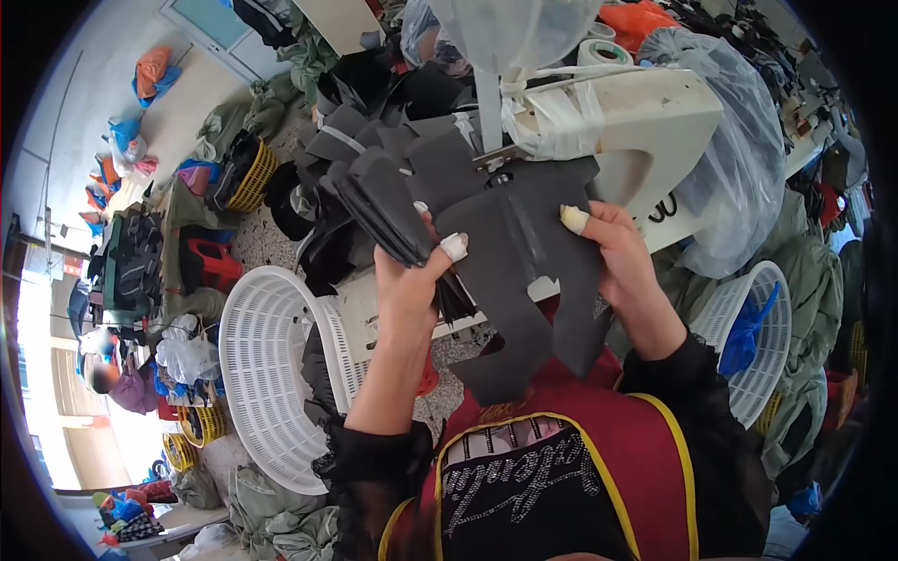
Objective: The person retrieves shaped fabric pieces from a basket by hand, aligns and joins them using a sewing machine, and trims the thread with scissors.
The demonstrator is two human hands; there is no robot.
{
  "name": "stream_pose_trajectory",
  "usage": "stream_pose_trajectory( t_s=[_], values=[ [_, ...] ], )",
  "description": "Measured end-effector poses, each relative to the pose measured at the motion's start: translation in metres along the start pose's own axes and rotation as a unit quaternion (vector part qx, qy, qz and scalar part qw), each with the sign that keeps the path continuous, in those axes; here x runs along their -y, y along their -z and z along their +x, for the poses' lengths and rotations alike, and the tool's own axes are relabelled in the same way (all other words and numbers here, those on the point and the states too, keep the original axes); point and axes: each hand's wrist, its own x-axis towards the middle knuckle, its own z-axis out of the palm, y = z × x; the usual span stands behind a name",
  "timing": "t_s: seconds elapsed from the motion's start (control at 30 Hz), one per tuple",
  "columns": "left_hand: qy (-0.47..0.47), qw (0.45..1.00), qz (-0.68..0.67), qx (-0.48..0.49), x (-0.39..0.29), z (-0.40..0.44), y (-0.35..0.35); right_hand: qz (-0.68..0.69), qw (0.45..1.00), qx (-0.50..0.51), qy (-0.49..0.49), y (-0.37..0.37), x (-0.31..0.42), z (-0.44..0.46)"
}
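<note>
In the head view, the panel point(486, 229) lies under the needle end of the machine point(669, 107), its split lower end hanging toward the wearer, past the edge of the counter point(354, 304). The right hand point(622, 257), just in front of the machine's body, has its grip closed on the panel's side edge, thumb on top. The left hand point(407, 285), across from the machine's body, has its thumb at the opposite edge; the fingers are largely hidden by the folded stack point(383, 206) against them, so I cannot tell how firmly that grip is closed.

The panel looks light, soft and floppy, hardly fragile, with a slightly stiffer middle seam. The broad side edges seem best to hold; the narrow tails would likely swing or fold.
</note>
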Motion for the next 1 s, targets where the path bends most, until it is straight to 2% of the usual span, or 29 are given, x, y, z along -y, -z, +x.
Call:
stream_pose_trajectory(
  t_s=[0.17, 0.27, 0.37, 0.47, 0.5, 0.6, 0.83, 0.9, 0.93, 0.97, 1.0],
  values=[
    [0.012, 1.000, -0.019, -0.003, 0.005, 0.016, 0.003, 0.023, 1.000, 0.002, 0.006, 0.001, 0.000, 0.017],
    [0.019, 0.999, -0.033, 0.014, 0.006, 0.020, 0.004, -0.017, 1.000, 0.012, 0.004, 0.002, 0.002, 0.024],
    [0.025, 1.000, -0.001, 0.018, 0.001, 0.003, -0.003, -0.151, 0.986, 0.047, -0.059, 0.003, 0.012, 0.001],
    [0.012, 0.999, -0.006, 0.039, 0.007, -0.003, 0.003, -0.203, 0.973, 0.064, -0.087, 0.018, 0.010, -0.014],
    [0.000, 1.000, 0.000, 0.018, 0.004, -0.003, 0.001, -0.207, 0.973, 0.085, -0.063, 0.024, 0.011, -0.011],
    [-0.023, 0.998, 0.041, 0.039, 0.005, 0.012, 0.005, -0.202, 0.976, 0.076, -0.039, 0.027, 0.011, 0.006],
    [-0.044, 0.998, 0.020, 0.034, 0.008, 0.057, 0.012, -0.223, 0.969, 0.104, 0.027, 0.028, 0.015, 0.059],
    [-0.057, 0.998, 0.024, 0.028, 0.000, 0.054, 0.016, -0.269, 0.958, 0.067, 0.069, 0.029, 0.014, 0.058],
    [-0.074, 0.997, 0.032, 0.015, -0.006, 0.046, 0.020, -0.292, 0.951, 0.049, 0.089, 0.029, 0.014, 0.058],
    [-0.092, 0.995, 0.041, 0.001, -0.014, 0.036, 0.022, -0.416, 0.884, -0.027, 0.210, 0.028, 0.014, 0.052],
    [-0.111, 0.992, 0.050, -0.015, -0.019, 0.028, 0.029, -0.522, 0.783, -0.101, 0.324, 0.025, 0.015, 0.039]
  ],
)
